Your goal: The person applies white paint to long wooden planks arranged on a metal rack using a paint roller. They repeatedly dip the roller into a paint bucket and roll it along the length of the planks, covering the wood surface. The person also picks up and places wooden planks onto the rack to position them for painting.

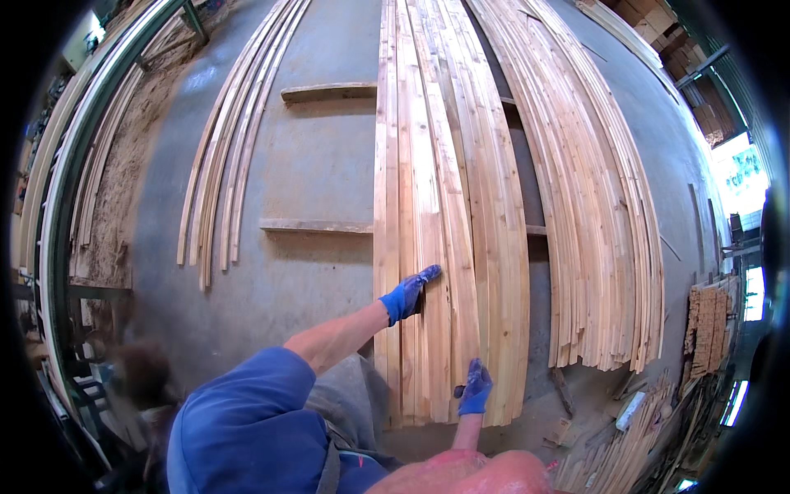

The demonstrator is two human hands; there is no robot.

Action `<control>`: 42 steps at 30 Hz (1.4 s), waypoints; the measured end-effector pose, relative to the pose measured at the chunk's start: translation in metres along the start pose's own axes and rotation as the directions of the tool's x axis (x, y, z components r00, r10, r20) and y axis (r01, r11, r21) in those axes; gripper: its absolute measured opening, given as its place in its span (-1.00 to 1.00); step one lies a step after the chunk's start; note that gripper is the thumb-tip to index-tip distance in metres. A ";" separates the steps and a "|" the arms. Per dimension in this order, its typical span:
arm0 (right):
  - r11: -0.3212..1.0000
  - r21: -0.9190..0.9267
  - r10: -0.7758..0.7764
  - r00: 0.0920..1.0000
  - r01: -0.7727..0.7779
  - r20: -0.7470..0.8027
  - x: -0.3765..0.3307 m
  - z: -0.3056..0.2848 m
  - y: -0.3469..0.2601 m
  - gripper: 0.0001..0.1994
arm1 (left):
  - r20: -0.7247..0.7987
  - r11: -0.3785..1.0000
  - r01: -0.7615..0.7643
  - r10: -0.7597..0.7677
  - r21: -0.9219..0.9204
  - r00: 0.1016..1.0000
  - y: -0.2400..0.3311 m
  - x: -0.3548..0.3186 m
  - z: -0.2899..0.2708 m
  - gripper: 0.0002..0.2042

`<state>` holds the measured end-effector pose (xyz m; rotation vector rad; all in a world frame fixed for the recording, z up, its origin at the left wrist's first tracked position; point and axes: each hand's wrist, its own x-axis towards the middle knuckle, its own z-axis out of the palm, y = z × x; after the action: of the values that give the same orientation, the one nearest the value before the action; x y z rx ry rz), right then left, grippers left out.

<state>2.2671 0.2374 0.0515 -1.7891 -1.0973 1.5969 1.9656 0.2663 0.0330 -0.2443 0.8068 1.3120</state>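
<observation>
We wear bright blue work gloves on the left hand (407,295) and right hand (475,389), a blue short-sleeved shirt, and grey trousers; both forearms are bare below the sleeves.

A timber yard: long planks (436,206) stacked on concrete floor (321,165).

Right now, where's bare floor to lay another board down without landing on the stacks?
The widest bare concrete lies between the thin strip bundle on the left and the middle plank stack, broken only by two cross battens. A narrow gap separates the middle stack from the right stack. Both gloved hands, left hand and right hand, rest on the middle stack; offcuts crowd the lower right.
</observation>
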 end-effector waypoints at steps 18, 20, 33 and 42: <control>0.997 -0.070 -0.048 0.997 0.044 -0.058 -0.040 0.026 -0.137 -0.64 | 0.093 0.989 -0.131 0.124 0.074 0.988 -0.011 0.002 0.008 -0.53; 0.993 -0.085 -0.090 0.995 0.086 -0.043 -0.047 0.016 -0.153 -0.66 | 0.102 0.982 -0.162 0.152 0.096 0.983 -0.009 0.000 0.010 -0.53; 0.972 -0.147 -0.193 0.980 0.184 -0.049 -0.185 -0.082 -0.105 -0.60 | 0.143 0.955 -0.243 0.220 0.169 0.965 -0.005 -0.072 0.063 -0.29; 0.973 -0.036 -0.205 0.922 0.229 0.328 -0.218 -0.016 0.010 -0.58 | 0.287 0.933 -0.248 0.170 0.262 0.943 -0.035 -0.112 -0.034 -0.13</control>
<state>2.2876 0.0545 0.1704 -1.4174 -1.4657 1.7689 1.9806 0.1515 0.0720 0.2571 0.8065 1.3691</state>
